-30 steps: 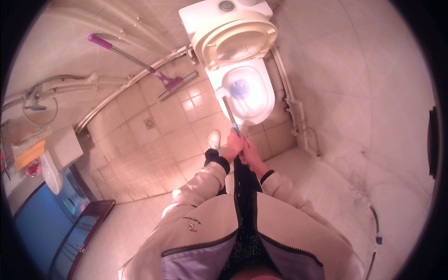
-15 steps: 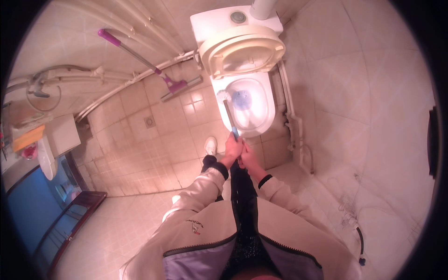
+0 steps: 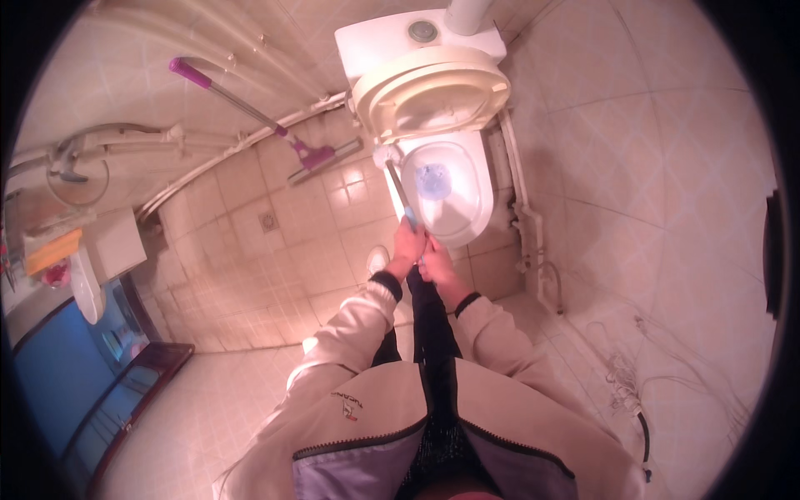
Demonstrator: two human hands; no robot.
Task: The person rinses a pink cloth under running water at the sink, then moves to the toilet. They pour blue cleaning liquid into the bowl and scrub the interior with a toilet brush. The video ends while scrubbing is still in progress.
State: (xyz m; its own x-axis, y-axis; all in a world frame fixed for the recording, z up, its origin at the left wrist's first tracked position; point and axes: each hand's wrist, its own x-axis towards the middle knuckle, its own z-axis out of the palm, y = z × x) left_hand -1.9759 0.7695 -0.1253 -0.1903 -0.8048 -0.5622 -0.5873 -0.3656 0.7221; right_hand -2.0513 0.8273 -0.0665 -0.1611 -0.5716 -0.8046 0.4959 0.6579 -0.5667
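My left hand (image 3: 408,243) is wrapped round the blue grip of a toilet brush (image 3: 397,187). Just below and to the right, my right hand (image 3: 436,264) is closed round the lower end of the same handle. The brush's white round head (image 3: 386,155) is at the left outer edge of the white toilet bowl (image 3: 484,200), and the handle slants back toward me. Bluish water (image 3: 432,181) lies in the bowl. The yellowish seat and lid (image 3: 432,92) stand raised against the tank (image 3: 375,42). Fingers hide the handle's end.
A purple and grey floor squeegee (image 3: 315,156) leans on the wall left of the toilet. Pipes (image 3: 523,196) run up along the right wall. A floor drain (image 3: 267,222) sits in the tiles. At far left are a white washbasin (image 3: 86,279) and a dark-framed doorway (image 3: 162,357).
The brush head has moved left and slightly up, from inside the bowl's left rim to its outer left edge. Both hands have shifted a little up and left with it.
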